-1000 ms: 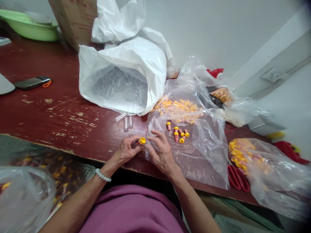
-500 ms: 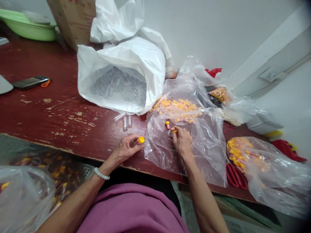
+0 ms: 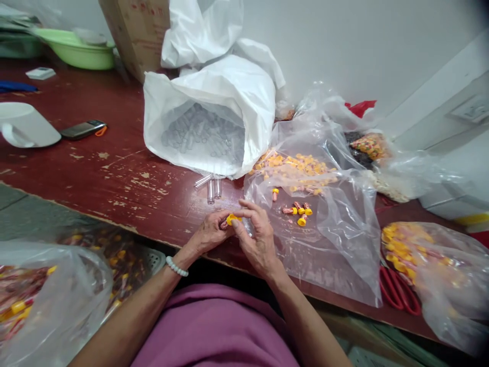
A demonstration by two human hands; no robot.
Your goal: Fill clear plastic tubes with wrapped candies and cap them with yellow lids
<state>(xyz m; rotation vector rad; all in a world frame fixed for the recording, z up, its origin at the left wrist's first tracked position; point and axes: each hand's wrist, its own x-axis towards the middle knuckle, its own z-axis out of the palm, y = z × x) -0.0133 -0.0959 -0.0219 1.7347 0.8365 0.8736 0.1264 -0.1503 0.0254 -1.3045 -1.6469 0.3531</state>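
My left hand (image 3: 211, 232) is closed on a small tube with a yellow cap (image 3: 231, 219) over the table's front edge. Close against it, my right hand (image 3: 256, 234) touches the yellow cap with its fingers partly spread. Clear empty tubes (image 3: 211, 191) lie just behind my left hand. On the clear plastic sheet (image 3: 324, 265), to the right, are several small yellow-capped pieces (image 3: 301, 220) with red patterned bodies. A pile of similar yellow pieces (image 3: 298, 165) lies farther back on the plastic.
A white sack (image 3: 210, 81) holding many clear tubes stands open at the back. Red-handled scissors (image 3: 397, 288) and a bag of yellow pieces (image 3: 405, 250) lie at right. A white mug (image 3: 28, 125) and a phone (image 3: 83, 129) are at left; filled bags (image 3: 72, 275) sit below.
My right hand has moved left from the small pieces on the plastic to the capped tube in my left hand. Several pieces now show where it was. The view has shifted left.
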